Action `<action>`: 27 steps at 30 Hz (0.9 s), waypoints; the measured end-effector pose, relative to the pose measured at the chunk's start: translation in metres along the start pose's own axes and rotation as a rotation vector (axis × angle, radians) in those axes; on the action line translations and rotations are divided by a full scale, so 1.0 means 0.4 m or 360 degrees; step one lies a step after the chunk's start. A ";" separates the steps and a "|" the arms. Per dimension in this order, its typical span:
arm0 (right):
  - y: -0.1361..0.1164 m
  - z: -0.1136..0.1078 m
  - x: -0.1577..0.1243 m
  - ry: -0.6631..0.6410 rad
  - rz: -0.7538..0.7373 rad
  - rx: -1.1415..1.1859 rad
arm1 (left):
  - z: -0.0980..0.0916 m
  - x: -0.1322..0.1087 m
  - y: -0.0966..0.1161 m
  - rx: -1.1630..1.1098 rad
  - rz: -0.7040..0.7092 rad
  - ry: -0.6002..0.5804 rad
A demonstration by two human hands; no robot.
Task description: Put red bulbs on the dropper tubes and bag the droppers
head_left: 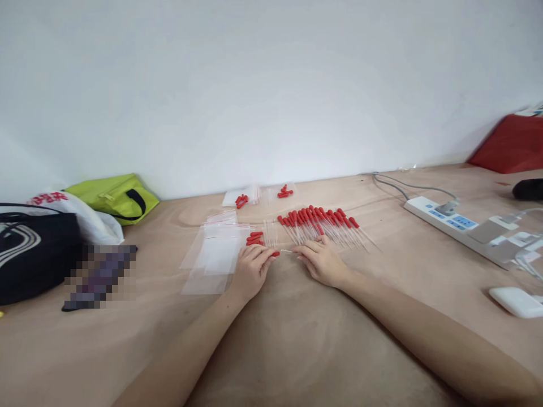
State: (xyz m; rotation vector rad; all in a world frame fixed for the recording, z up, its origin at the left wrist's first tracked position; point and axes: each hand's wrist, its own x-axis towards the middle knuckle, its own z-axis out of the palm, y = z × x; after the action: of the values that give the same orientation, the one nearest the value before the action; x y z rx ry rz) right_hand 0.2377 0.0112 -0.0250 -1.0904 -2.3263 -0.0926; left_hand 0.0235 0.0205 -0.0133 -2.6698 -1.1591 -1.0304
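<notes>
My left hand [251, 268] pinches a red rubber bulb [275, 254] at the end of a thin glass dropper tube [286, 251]. My right hand [322, 261] has its fingers curled and pinches the other end of that tube. Just beyond my right hand lies a row of several finished droppers [322, 223] with red bulbs and clear glass stems. A few loose red bulbs [254, 238] and bare glass tubes [270, 232] lie beyond my left hand. A stack of clear zip bags [214, 254] rests to the left of my left hand.
More red bulbs [241, 200] and bags lie near the wall. A green pouch [113, 196], a white plastic bag [85, 217] and a black bag [29, 249] sit at the left. A white power strip [449, 220] with plugs, a white case [515, 301] and a red bag [511, 144] are on the right.
</notes>
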 end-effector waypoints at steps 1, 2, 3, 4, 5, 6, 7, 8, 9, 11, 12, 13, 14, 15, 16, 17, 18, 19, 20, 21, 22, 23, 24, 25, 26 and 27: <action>-0.002 0.000 0.001 0.0005 -0.0011 0.0010 | -0.001 0.001 0.002 0.0042 -0.0004 -0.0006; -0.003 -0.001 0.002 0.0011 -0.0021 0.0022 | -0.002 0.003 0.005 0.0065 -0.0007 -0.0012; -0.004 -0.002 0.002 0.0015 -0.0030 0.0032 | -0.003 0.004 0.007 0.0069 -0.0007 -0.0019; -0.005 -0.002 0.001 0.0015 -0.0038 0.0040 | -0.004 0.005 0.009 0.0060 -0.0006 -0.0025; -0.004 -0.003 0.001 0.0010 -0.0045 0.0044 | -0.005 0.006 0.011 0.0040 -0.0004 -0.0030; -0.004 -0.004 0.001 0.0002 -0.0053 0.0047 | -0.006 0.006 0.013 0.0011 -0.0007 -0.0035; -0.002 -0.004 0.001 -0.0011 -0.0065 0.0051 | -0.007 0.006 0.015 -0.0028 -0.0012 -0.0039; -0.001 -0.004 0.001 -0.0025 -0.0080 0.0057 | -0.007 0.006 0.016 -0.0079 -0.0017 -0.0046; 0.001 -0.003 0.001 -0.0037 -0.0094 0.0065 | -0.008 0.006 0.017 -0.0136 -0.0017 -0.0062; 0.005 -0.002 0.002 -0.0050 -0.0117 0.0086 | -0.008 0.005 0.017 -0.0243 -0.0009 -0.0108; 0.007 -0.001 0.002 -0.0050 -0.0125 0.0095 | -0.009 0.005 0.017 -0.0281 -0.0003 -0.0138; 0.010 -0.001 0.002 -0.0049 -0.0131 0.0103 | -0.009 0.005 0.017 -0.0308 0.0003 -0.0168; 0.013 -0.002 0.002 -0.0049 -0.0137 0.0108 | -0.009 0.005 0.017 -0.0324 0.0011 -0.0198; 0.015 -0.002 0.001 -0.0047 -0.0144 0.0111 | -0.009 0.005 0.017 -0.0331 0.0018 -0.0223; 0.017 -0.004 0.001 -0.0043 -0.0149 0.0109 | -0.009 0.005 0.017 -0.0333 0.0026 -0.0244; 0.019 -0.005 0.001 -0.0039 -0.0152 0.0102 | -0.008 0.006 0.018 -0.0332 0.0039 -0.0261; 0.021 -0.008 0.001 -0.0034 -0.0155 0.0092 | -0.008 0.005 0.019 -0.0327 0.0051 -0.0267; 0.022 -0.010 0.001 -0.0030 -0.0155 0.0076 | -0.008 0.005 0.020 -0.0320 0.0059 -0.0270; 0.022 -0.012 0.001 -0.0029 -0.0155 0.0057 | -0.008 0.005 0.021 -0.0309 0.0060 -0.0274; 0.022 -0.014 0.002 -0.0031 -0.0154 0.0034 | -0.007 0.004 0.021 -0.0296 0.0055 -0.0276; 0.021 -0.015 0.002 -0.0034 -0.0155 0.0010 | -0.007 0.003 0.021 -0.0282 0.0044 -0.0278; 0.019 -0.015 0.002 -0.0034 -0.0157 -0.0012 | -0.006 0.003 0.020 -0.0270 0.0031 -0.0269; 0.016 -0.015 0.002 -0.0031 -0.0160 -0.0032 | -0.005 0.002 0.019 -0.0262 0.0022 -0.0257; 0.013 -0.015 0.002 -0.0027 -0.0165 -0.0051 | -0.005 0.001 0.018 -0.0258 0.0019 -0.0238; 0.010 -0.014 0.003 -0.0021 -0.0172 -0.0068 | -0.004 0.001 0.016 -0.0257 0.0021 -0.0213; 0.007 -0.013 0.003 -0.0015 -0.0179 -0.0081 | -0.004 0.000 0.015 -0.0258 0.0028 -0.0194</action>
State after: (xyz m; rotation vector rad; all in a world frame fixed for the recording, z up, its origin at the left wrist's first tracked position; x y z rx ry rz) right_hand 0.2416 0.0124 -0.0205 -0.9854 -2.4048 -0.1910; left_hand 0.0266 0.0158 -0.0108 -2.9002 -1.1141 -1.0128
